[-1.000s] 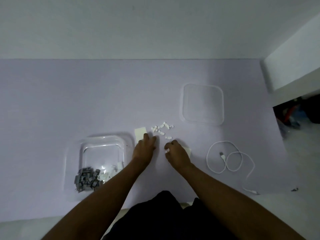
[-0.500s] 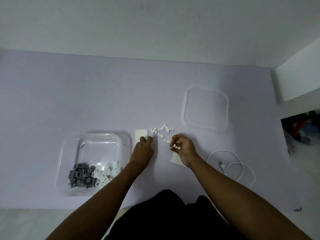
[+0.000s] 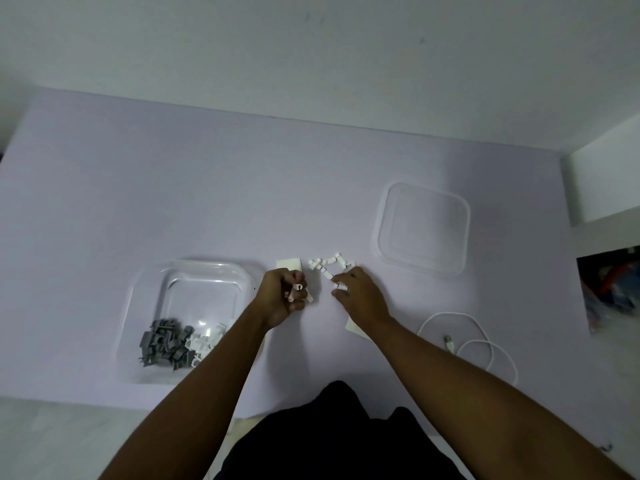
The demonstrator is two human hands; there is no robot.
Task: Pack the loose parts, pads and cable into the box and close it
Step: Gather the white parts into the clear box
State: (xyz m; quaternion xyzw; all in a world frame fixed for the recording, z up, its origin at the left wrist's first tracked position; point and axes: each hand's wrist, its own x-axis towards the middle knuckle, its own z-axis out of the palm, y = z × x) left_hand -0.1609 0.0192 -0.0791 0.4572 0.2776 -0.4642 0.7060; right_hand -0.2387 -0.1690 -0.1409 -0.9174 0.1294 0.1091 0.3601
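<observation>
One head-worn wide-angle camera looks steeply down and forward over the lilac bench (image 3: 180, 188), close in, toward the wall (image 3: 311, 46)

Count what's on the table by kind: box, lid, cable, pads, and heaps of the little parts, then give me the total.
Clear box: 1
Clear lid: 1
White cable: 1
White pads: 2
Grey parts heap, in the box: 1
White parts heaps: 2, one in the box, one loose on the table
Total: 8
Single parts are too small to count.
</observation>
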